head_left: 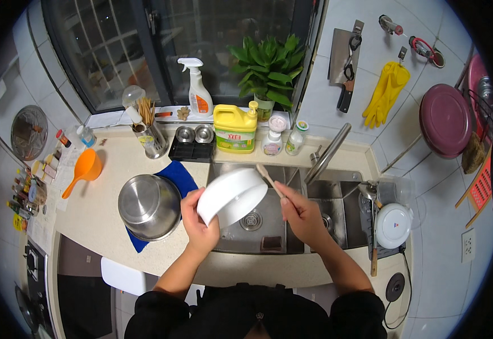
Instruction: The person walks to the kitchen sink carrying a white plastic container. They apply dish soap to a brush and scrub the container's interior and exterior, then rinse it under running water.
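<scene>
My left hand (203, 223) grips a white bowl (224, 198) by its side, thumb at the rim. The bowl is tilted above the left basin of the steel sink (235, 237). Between the fingers of my right hand (302, 213) is a slim pale wooden utensil (269, 181) with a rounded end. That end is by the bowl's right rim; whether they touch I cannot tell. Left of my left hand, a steel pot (149, 207) rests upside down on a blue cloth (180, 176).
A faucet (330, 151) rises behind the sink. Along the back stand a yellow detergent jug (235, 133), small bottles (296, 138) and a utensil holder (152, 141). An orange ladle (85, 169) lies left. A rack with a white plate (393, 225) stands right, beneath hanging yellow gloves (386, 93).
</scene>
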### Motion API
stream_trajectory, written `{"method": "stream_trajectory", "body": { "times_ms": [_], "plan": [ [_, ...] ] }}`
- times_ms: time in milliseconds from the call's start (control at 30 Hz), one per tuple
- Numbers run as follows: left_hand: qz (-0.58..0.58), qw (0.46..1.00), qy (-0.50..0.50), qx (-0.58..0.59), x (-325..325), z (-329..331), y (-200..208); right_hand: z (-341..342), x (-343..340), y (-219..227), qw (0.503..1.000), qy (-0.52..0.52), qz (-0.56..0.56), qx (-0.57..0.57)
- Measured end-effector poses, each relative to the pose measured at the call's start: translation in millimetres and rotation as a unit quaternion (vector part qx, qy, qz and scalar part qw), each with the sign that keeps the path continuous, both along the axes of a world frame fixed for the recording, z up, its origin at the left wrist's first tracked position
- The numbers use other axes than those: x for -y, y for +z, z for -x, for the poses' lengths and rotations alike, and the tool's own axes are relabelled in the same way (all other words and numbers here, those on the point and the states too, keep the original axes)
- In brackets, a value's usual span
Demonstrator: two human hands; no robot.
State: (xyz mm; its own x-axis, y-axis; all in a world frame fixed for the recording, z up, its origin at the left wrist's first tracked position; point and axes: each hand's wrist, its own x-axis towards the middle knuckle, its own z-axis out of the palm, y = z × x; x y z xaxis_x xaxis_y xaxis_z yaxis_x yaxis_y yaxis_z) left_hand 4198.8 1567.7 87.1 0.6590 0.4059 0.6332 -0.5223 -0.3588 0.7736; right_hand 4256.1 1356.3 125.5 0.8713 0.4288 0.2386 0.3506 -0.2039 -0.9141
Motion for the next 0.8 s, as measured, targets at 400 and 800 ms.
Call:
{"method": "stream_trajectory", "body": {
  "times_ms": [400, 800],
  "plan": [
    [-0.065, 0.954, -0.182, -0.231, 0, 7, 34, 11, -14, -4, 0.981, -0.031, 0.149, 0.122],
    [-0.175, 0.979, 0.057, -0.088, 4, 5, 29, 47, -8, 42, 0.915, 0.071, 0.309, 0.250]
  ]
}}
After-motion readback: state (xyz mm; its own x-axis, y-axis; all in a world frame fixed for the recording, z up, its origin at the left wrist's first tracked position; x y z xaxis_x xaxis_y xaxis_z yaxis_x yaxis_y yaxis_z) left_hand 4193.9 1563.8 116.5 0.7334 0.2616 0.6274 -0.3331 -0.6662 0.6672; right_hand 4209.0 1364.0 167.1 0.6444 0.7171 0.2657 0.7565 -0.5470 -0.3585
